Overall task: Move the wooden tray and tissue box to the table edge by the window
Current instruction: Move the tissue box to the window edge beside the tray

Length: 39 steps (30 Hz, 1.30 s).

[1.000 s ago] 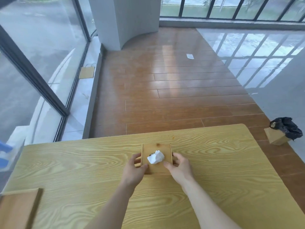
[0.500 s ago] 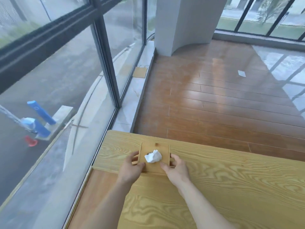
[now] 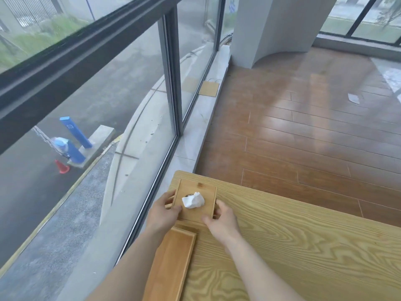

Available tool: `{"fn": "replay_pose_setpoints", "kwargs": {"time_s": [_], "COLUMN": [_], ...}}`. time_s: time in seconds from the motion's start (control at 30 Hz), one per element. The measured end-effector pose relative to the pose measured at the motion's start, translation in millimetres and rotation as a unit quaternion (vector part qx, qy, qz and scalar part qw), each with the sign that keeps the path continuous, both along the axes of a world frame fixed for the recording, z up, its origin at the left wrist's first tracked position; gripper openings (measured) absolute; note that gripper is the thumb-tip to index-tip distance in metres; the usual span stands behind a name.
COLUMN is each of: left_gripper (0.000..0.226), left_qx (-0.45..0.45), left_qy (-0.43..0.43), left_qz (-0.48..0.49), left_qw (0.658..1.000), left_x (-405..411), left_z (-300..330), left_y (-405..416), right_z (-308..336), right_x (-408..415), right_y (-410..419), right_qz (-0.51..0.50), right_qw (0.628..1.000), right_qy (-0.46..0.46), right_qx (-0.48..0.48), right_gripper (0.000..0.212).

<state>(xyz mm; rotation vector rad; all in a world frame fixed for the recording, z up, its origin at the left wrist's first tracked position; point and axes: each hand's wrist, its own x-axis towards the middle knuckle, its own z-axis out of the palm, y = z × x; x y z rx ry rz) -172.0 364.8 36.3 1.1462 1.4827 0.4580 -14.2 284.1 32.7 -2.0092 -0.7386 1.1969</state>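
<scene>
Wooden tissue box [image 3: 196,204] sits clamped between my hands: my left hand [image 3: 162,213] grips its left side, my right hand [image 3: 223,220] its right. White tissue [image 3: 193,199] pokes from the top. It rests at the far left corner of the table [image 3: 293,246], beside the window [image 3: 97,105]. Just nearer lies the wooden tray [image 3: 171,263], along the same edge.

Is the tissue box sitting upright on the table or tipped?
Upright. The tissue box sits flat on the table, lid facing up with a white tissue poking from the top.
</scene>
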Motion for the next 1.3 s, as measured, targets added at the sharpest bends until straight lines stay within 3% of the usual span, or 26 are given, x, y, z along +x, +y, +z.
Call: {"fn": "replay_pose_setpoints", "kwargs": {"time_s": [0.4, 0.57, 0.67, 0.77, 1.3], "left_gripper": [0.047, 0.069, 0.089, 0.098, 0.098], "left_qx": [0.037, 0.162, 0.205, 0.216, 0.193], "left_qy": [0.018, 0.119, 0.139, 0.149, 0.14], "left_qz": [-0.022, -0.113, -0.179, -0.184, -0.164], "left_qw": [0.999, 0.973, 0.952, 0.947, 0.957], "left_x": [-6.6, -6.1, -9.3, -12.2, -4.0], "left_z": [-31.3, -27.0, -32.8, -41.0, -42.9], "left_y": [17.3, 0.4, -8.1, -9.8, 34.1], "right_z": [-17.5, -9.4, -4.0, -2.4, 1.0], "right_x": [-8.3, -10.6, -9.5, -10.6, -14.2], "right_y": [16.4, 6.6, -3.8, -5.5, 33.9], "right_qz": [0.035, 0.103, 0.186, 0.222, 0.241], "right_qw": [0.999, 0.982, 0.947, 0.924, 0.909], "right_qy": [-0.003, -0.16, -0.261, -0.311, -0.339], "right_qx": [-0.017, -0.022, 0.003, 0.007, -0.014], "right_gripper": [0.06, 0.097, 0.09, 0.072, 0.066]}}
